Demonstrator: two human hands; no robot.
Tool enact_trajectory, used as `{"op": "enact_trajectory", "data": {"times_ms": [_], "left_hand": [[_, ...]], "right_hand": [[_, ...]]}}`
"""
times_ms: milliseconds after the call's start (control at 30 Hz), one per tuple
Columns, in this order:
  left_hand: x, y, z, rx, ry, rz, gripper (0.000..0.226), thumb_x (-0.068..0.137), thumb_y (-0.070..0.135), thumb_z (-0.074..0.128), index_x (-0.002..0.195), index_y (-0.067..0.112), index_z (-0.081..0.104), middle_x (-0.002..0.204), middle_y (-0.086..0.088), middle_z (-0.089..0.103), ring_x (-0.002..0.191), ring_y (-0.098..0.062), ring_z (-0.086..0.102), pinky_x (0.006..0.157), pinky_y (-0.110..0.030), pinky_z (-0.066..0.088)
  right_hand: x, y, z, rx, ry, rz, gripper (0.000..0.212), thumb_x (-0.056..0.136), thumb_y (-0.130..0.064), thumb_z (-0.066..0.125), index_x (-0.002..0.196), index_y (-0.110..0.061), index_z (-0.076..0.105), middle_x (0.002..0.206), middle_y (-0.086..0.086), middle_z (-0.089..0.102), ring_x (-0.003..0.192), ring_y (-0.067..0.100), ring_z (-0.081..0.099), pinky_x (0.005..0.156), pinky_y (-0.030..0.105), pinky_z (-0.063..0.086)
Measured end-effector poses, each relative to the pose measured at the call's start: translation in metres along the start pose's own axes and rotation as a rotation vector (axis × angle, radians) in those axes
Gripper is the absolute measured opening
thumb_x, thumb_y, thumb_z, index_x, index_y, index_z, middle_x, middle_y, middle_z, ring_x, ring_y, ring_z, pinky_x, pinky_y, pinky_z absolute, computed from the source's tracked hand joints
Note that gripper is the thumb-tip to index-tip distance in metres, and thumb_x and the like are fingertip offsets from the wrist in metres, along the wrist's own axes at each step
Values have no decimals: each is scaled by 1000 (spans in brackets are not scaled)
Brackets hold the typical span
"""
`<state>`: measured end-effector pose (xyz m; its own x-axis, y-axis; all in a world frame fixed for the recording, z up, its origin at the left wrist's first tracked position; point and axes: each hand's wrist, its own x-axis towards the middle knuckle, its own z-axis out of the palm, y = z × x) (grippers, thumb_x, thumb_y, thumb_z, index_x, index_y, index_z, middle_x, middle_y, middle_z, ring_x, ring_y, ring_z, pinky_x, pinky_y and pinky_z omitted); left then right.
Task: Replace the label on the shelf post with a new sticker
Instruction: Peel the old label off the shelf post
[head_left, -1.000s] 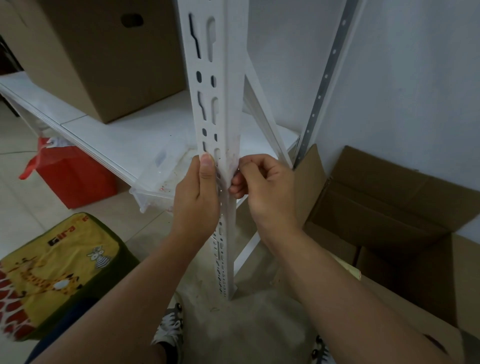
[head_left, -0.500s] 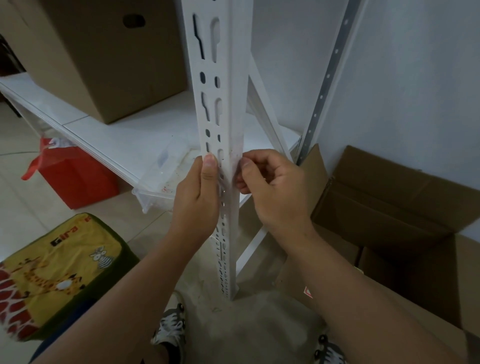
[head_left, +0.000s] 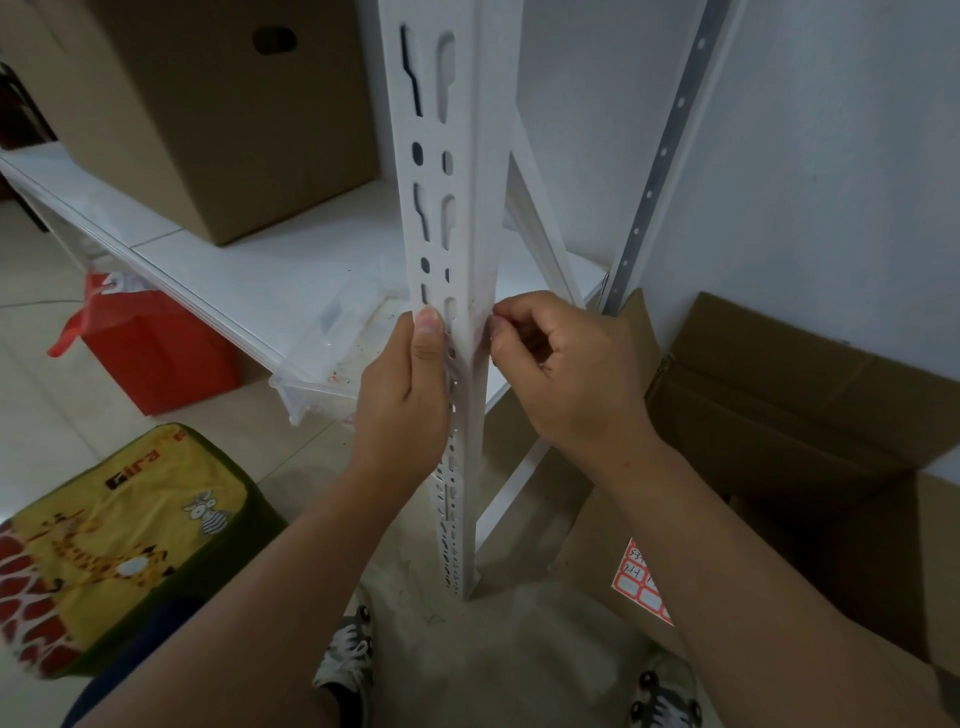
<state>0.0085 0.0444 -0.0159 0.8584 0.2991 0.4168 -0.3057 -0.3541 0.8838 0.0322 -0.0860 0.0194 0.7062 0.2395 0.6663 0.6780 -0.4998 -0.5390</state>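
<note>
A white slotted shelf post (head_left: 457, 208) runs up the middle of the view. My left hand (head_left: 402, 400) is wrapped around its left face, thumb pressed flat beside a slot. My right hand (head_left: 566, 374) is curled at the post's right edge, its fingertips pinched against faint reddish residue (head_left: 480, 312) there; whether they hold a scrap of label I cannot tell. A sheet of red-bordered stickers (head_left: 641, 584) with handwriting lies on a cardboard flap below my right forearm.
A white shelf board (head_left: 249, 280) carries a closed cardboard box (head_left: 218, 114) and a clear plastic tray (head_left: 332, 364). An open cardboard box (head_left: 810, 415) sits right. A red bag (head_left: 156, 348) and a yellow giraffe cushion (head_left: 114, 545) lie left on the floor.
Both hands stay at the same spot on the post. The right fingers have shifted slightly up the edge, and the view has tilted so the sticker sheet shows below.
</note>
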Motion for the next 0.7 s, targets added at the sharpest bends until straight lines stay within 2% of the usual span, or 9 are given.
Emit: {"op": "enact_trajectory", "data": {"times_ms": [133, 233, 333, 400, 467, 533, 600, 700], "left_hand": [[-1, 3, 3, 5, 18, -8, 40, 99, 45, 23, 82, 21, 49, 70, 7, 49, 63, 3, 49, 61, -13, 42], [-1, 1, 3, 7, 22, -7, 42, 103, 40, 24, 86, 14, 52, 72, 7, 50, 66, 3, 50, 62, -15, 42], [-1, 4, 2, 9, 6, -16, 42, 99, 45, 22, 80, 18, 49, 68, 9, 46, 63, 3, 50, 58, -12, 40], [-2, 10, 1, 20, -11, -22, 35, 94, 46, 23, 79, 24, 46, 68, 12, 44, 63, 6, 51, 59, -7, 39], [-3, 12, 1, 24, -6, -23, 34, 98, 42, 25, 97, 20, 51, 79, 12, 50, 73, 10, 54, 64, -4, 40], [-2, 10, 2, 29, 63, -2, 39, 102, 41, 31, 128, 15, 45, 105, 5, 53, 95, 5, 54, 73, -8, 44], [-2, 9, 1, 122, 206, 128, 47, 99, 36, 41, 137, 9, 37, 118, -6, 47, 106, -9, 49, 85, -14, 43], [-7, 10, 1, 280, 304, 442, 40, 91, 24, 50, 125, 4, 43, 109, -21, 50, 101, -21, 48, 87, -14, 37]], "right_hand": [[2, 1, 0, -79, 19, -76, 13, 92, -17, 59, 92, -8, 68, 75, 0, 69, 63, 13, 60, 55, 35, 53], [3, 3, 0, -120, 39, -107, 12, 91, -15, 59, 89, -8, 68, 75, 1, 69, 62, 13, 59, 55, 32, 53], [5, 1, -1, -52, 109, -45, 10, 89, -11, 60, 85, -8, 69, 72, -1, 68, 72, 12, 58, 58, 19, 48], [5, 0, -2, 45, 144, 43, 9, 87, -9, 61, 83, -11, 69, 69, -10, 64, 76, 8, 60, 61, 11, 48], [4, -2, -4, 200, 108, 178, 13, 88, -9, 61, 83, -20, 66, 70, -15, 64, 72, 8, 64, 61, 13, 52], [2, -4, -9, 376, 65, 307, 14, 89, -8, 60, 83, -18, 66, 71, -7, 66, 65, 11, 65, 58, 17, 53], [-1, -5, -15, 516, 39, 388, 11, 89, -4, 59, 85, -10, 68, 67, 1, 66, 58, 12, 64, 56, 19, 52], [-6, -6, -23, 667, 0, 438, 13, 89, -1, 58, 81, -6, 67, 60, 3, 63, 52, 16, 58, 54, 26, 52]]}}
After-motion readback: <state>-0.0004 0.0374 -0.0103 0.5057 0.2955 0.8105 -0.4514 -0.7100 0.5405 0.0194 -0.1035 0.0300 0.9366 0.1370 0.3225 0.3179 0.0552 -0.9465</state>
